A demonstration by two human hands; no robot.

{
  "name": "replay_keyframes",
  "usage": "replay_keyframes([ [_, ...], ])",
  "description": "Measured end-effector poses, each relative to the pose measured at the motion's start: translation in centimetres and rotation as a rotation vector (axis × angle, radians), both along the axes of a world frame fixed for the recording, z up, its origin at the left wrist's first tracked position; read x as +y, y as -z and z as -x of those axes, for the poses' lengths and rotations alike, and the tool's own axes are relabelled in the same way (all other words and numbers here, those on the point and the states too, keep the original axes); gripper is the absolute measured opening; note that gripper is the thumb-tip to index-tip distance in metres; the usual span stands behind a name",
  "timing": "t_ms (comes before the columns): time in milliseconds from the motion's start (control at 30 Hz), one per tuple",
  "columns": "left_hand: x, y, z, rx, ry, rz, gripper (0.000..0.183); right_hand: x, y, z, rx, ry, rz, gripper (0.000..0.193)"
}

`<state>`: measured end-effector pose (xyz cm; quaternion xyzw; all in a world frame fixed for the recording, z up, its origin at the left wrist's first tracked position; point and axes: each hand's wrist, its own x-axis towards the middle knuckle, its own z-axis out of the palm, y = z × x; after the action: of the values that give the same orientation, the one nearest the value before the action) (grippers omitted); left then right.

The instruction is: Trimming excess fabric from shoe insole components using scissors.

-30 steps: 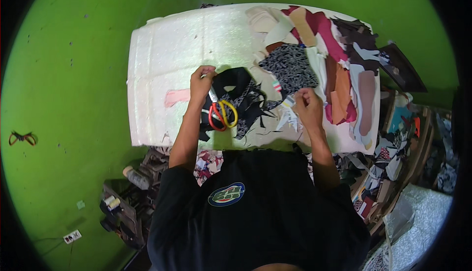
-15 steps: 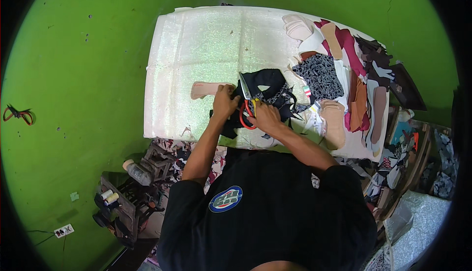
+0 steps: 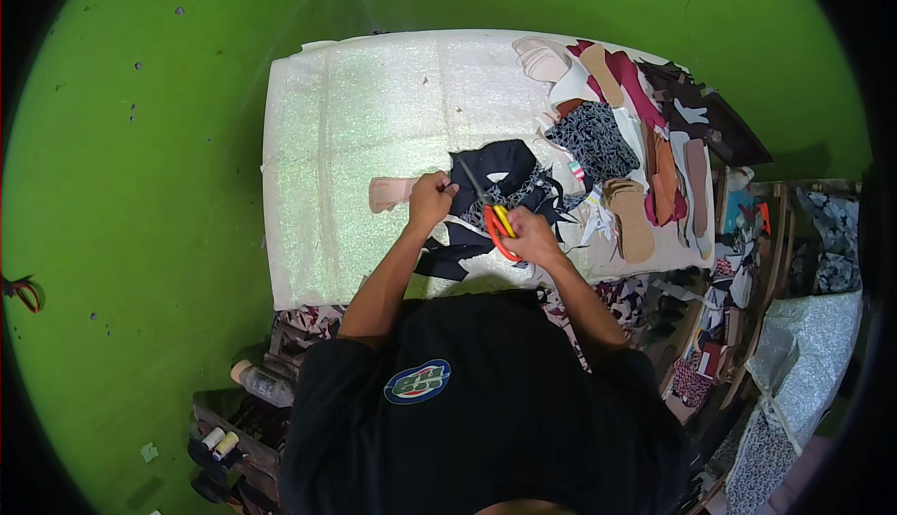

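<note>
My left hand [image 3: 433, 201] is closed, its fingertips pinched at the left edge of a black piece of fabric [image 3: 467, 164] with cut-out gaps. In my right hand [image 3: 534, 238] is a pair of scissors [image 3: 499, 223] with orange and yellow handles. The blades point away and to the left, over the fabric; whether they are parted is hard to make out. A pinkish, sole-shaped piece [image 3: 389, 194] lies partly behind my left hand. Dark patterned scraps [image 3: 539, 188] sit beyond the scissors, and another black fabric piece [image 3: 442, 261] lies nearer me.
On the table's [image 3: 318, 169] right side are a patterned cloth [image 3: 595, 141], tan sole shapes [image 3: 633, 221], maroon strips [image 3: 645, 94] and brown pieces [image 3: 664, 178]. Thread spools [image 3: 225, 444] and a bottle [image 3: 263, 382] stand at lower left. A silvery sheet [image 3: 805, 342] hangs at lower right.
My right hand has drawn the scissors toward me and to the right, away from my left hand. The black fabric looks more spread out. The whole view has shifted.
</note>
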<state>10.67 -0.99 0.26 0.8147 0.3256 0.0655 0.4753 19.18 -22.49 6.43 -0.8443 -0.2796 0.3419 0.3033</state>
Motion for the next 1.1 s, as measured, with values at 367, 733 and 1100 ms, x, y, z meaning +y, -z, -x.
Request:
replay_keyframes([
  [367, 3.7, -6.9, -0.2, -0.416, 0.035, -0.141, 0.014, -8.1, 2.2, 0.8, -0.399, 0.546, 0.213, 0.042],
  [733, 14.5, -27.4, -8.5, -0.821, 0.126, -0.571, 0.014, -7.0, 4.2, 1.3, -0.495, 0.561, 0.267, 0.039],
  [1100, 14.0, -35.3, -12.1, -0.87, 0.384, -1.43, 0.022, -6.9, 4.3, 1.3, -0.475, 0.554, 0.232, 0.041],
])
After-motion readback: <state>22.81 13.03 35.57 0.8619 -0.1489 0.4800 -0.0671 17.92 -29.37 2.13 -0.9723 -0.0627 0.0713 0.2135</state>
